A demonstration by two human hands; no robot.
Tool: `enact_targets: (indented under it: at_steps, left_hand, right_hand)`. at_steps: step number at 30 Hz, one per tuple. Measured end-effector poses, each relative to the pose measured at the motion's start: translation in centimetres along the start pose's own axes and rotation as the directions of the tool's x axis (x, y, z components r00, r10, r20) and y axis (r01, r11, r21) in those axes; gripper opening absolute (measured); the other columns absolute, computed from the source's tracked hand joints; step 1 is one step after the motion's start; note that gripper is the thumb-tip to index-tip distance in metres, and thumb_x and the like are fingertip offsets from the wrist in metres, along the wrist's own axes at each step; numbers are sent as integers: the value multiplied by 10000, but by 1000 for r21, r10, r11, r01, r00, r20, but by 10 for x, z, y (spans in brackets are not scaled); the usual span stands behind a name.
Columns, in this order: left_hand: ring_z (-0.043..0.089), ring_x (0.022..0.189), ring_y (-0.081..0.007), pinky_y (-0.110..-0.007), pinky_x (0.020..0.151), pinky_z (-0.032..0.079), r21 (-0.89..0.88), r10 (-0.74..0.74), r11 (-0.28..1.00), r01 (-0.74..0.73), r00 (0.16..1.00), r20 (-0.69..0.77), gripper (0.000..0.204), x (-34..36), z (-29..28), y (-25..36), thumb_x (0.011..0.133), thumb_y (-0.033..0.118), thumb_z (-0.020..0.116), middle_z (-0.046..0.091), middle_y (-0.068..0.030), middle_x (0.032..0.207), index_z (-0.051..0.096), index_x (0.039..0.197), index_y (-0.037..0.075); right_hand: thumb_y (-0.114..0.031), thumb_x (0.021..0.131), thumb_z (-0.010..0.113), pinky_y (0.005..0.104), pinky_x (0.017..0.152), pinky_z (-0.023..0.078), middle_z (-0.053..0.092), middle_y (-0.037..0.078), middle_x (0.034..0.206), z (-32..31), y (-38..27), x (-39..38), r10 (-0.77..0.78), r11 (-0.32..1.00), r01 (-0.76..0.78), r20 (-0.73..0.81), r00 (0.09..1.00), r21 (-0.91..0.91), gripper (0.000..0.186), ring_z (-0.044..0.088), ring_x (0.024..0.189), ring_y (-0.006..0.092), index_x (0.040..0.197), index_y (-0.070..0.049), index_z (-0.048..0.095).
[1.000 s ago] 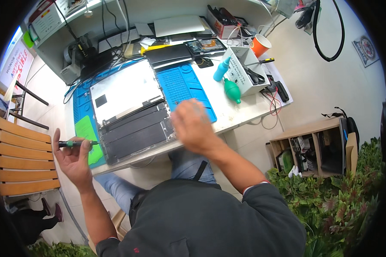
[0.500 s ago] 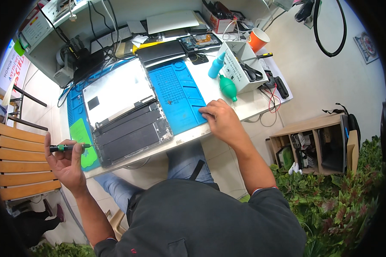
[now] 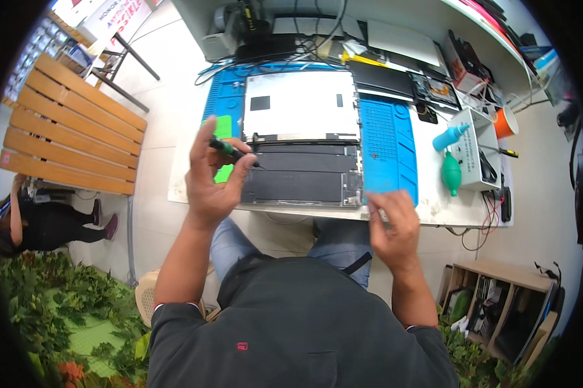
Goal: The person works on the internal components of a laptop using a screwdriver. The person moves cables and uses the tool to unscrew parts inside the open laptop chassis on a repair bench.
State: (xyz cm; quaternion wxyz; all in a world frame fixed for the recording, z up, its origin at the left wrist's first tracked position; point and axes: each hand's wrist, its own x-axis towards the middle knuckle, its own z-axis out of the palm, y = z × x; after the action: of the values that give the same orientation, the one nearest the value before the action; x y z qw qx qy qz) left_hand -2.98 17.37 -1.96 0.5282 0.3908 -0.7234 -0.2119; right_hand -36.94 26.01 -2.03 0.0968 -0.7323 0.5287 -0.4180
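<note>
My left hand [image 3: 212,184] is closed round a green-and-black screwdriver [image 3: 230,150]. The tip hangs over the left side of an opened tablet [image 3: 294,186], whose dark battery cells face up. Behind them, a silver-white panel [image 3: 304,119] lies along the tablet's far edge. Near the tablet's front right corner, my right hand [image 3: 396,226] has its thumb and forefinger drawn together, slightly blurred; anything between them is too small to make out. Under the tablet spreads a blue work mat [image 3: 388,145]. A bright green sheet [image 3: 223,126] shows behind my left hand.
To the right stand a light-blue bottle [image 3: 450,137], a green air blower [image 3: 452,173] and a white box [image 3: 482,132] of tools. An orange cup [image 3: 506,121] is beyond. Cables and dark device parts [image 3: 382,81] line the back. A slatted wooden bench [image 3: 78,132] is left.
The view has swung, shifting the bench rightward in the picture. My right hand has drawn back from the mat toward the tablet's front right corner. My left hand still holds the screwdriver, now over the tablet.
</note>
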Motion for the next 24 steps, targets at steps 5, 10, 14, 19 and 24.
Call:
enact_targets:
  at_steps: [5,10,14,19,24]
  left_hand:
    - [773,980,-155,-303,899,640,80,50,996,-50,999,0,883,-2,2,-10,1009,-2,832,778,-122,1119,319,1722,79]
    - [785,977,-157,-303,888,649,76,18,997,-19,1000,15,864,-1,6,-15,1008,8,836,788,-112,1107,339,1711,88]
    - [793,966,-158,-304,875,657,113,27,993,-29,999,26,851,-2,8,-18,1005,7,838,796,-110,1099,353,1699,88]
    - [796,961,-161,-303,875,660,101,9,995,-11,1000,21,838,-3,8,-22,1003,13,842,798,-107,1097,367,1689,86]
    - [795,967,-157,-305,884,661,83,-27,996,26,1000,11,834,-4,8,-22,1005,21,845,799,-106,1095,371,1688,89]
  right_hand:
    - [27,874,824,425,820,506,712,93,985,43,-24,9,-237,969,220,174,956,109,273,668,932,294,1139,-21,782]
    - [-12,865,845,420,823,499,712,87,970,61,-40,25,-352,928,316,188,917,197,241,665,926,279,1094,-10,771]
    - [-14,863,846,416,817,493,713,84,964,64,-44,27,-367,922,325,209,906,210,234,667,919,275,1085,-12,770]
    - [-15,869,845,416,812,490,714,82,959,65,-40,24,-354,927,312,204,913,211,224,664,914,272,1080,-13,771]
    - [15,871,849,408,776,472,706,76,939,66,-38,23,-337,932,297,202,920,207,224,666,887,263,1078,-39,782]
